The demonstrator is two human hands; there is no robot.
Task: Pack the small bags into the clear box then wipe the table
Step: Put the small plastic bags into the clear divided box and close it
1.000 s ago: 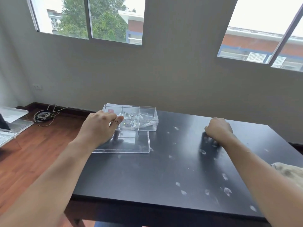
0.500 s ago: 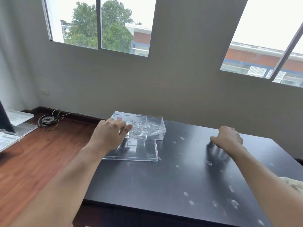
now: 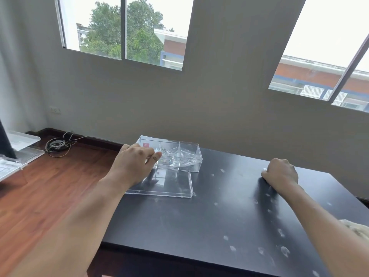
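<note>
Since a second ago, your right hand [image 3: 280, 174] has shifted a little along the black table [image 3: 199, 226], staying curled knuckles-up with its fingertips down on the surface; something small and pale shows at its far edge, but whether you are pinching a bag cannot be told. Your left hand [image 3: 135, 163] has kept its place at the near left corner of the clear box [image 3: 179, 156], fingers curled and thumb against the box's front wall. That box sits at the table's far left edge, split into three compartments, with small bags [image 3: 169, 156] in the middle one. Its clear lid [image 3: 165, 184] lies flat just in front of it. More small bags [image 3: 283, 250] lie scattered across the table's right half. A pale cloth [image 3: 357, 228] rests at the right edge.
</note>
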